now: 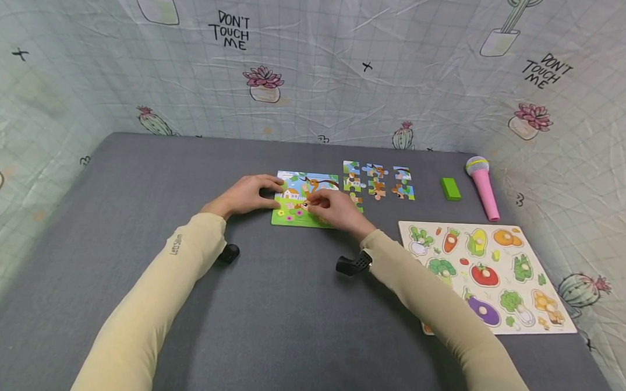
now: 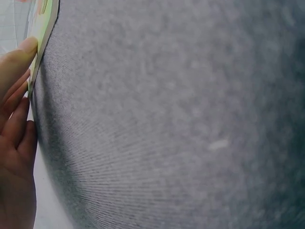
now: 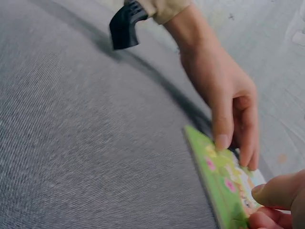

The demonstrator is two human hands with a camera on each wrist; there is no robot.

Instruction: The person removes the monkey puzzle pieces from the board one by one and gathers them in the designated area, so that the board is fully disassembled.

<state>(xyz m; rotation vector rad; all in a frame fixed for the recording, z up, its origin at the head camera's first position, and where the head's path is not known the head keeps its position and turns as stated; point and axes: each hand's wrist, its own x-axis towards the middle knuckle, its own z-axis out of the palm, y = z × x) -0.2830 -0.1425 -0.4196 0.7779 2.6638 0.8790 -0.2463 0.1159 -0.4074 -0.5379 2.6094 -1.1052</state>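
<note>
A jigsaw puzzle board [image 1: 291, 219] with a deer, a house and flowers lies at the table's middle, seen also in both wrist views. My left hand [image 1: 250, 194] touches its left edge, thumb and fingers spread apart. In the left wrist view the left thumb [image 2: 21, 57] rests on the board's rim. My right hand [image 1: 338, 209] is over the board, its thumb and fingertips curled together at the fawn's face, pinching a puzzle piece mostly hidden by the fingers. Loose puzzle pieces [image 1: 377, 189] lie in rows right of the board; the right hand partly covers the lower ones.
A green block [image 1: 450, 189] and a pink toy microphone [image 1: 484, 188] lie at the back right. Nearer on the right is a vegetable peg board [image 1: 463, 243], partly under the right forearm. A printed cloth [image 1: 317, 102] hangs behind the grey table [image 1: 276, 310].
</note>
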